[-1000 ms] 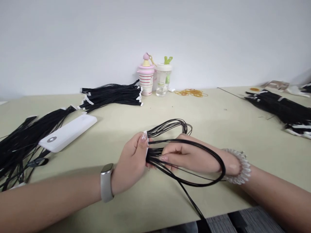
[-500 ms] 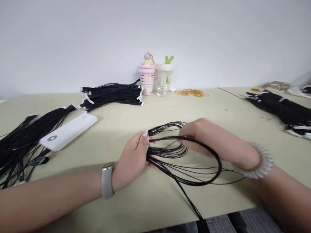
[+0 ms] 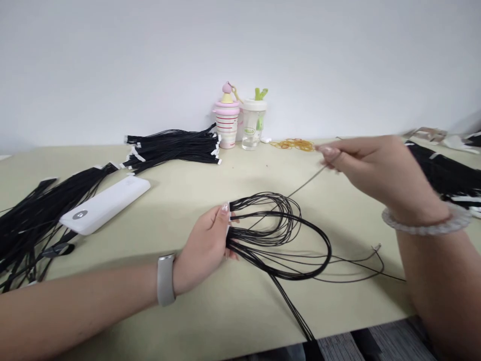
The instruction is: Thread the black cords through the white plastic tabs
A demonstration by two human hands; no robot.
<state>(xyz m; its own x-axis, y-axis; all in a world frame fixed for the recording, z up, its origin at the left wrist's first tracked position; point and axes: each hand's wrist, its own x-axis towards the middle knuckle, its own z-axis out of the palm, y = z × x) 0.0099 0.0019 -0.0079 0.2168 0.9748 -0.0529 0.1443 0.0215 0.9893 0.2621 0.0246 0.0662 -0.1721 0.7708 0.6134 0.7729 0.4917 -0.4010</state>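
Note:
My left hand (image 3: 205,245) rests on the table and is closed around a looped bundle of thin black cords (image 3: 285,235) at their white-tagged ends. The loops lie on the table to the right of that hand, and some cords trail off the near edge. My right hand (image 3: 370,168) is raised above the table to the right. Its fingertips pinch a single thin cord (image 3: 306,183) that stretches taut from the bundle up to the hand.
A white power bank (image 3: 105,204) lies at the left among piles of black cords (image 3: 30,225). Another pile of tagged cords (image 3: 173,148) lies farther back, and one more (image 3: 447,173) at the right. Two small cups (image 3: 240,123) and yellow rubber bands (image 3: 295,145) stand by the wall.
My right hand left the bundle and moved up and to the right, drawing one cord out of the loops. My left hand stayed where it was, still gripping the ends.

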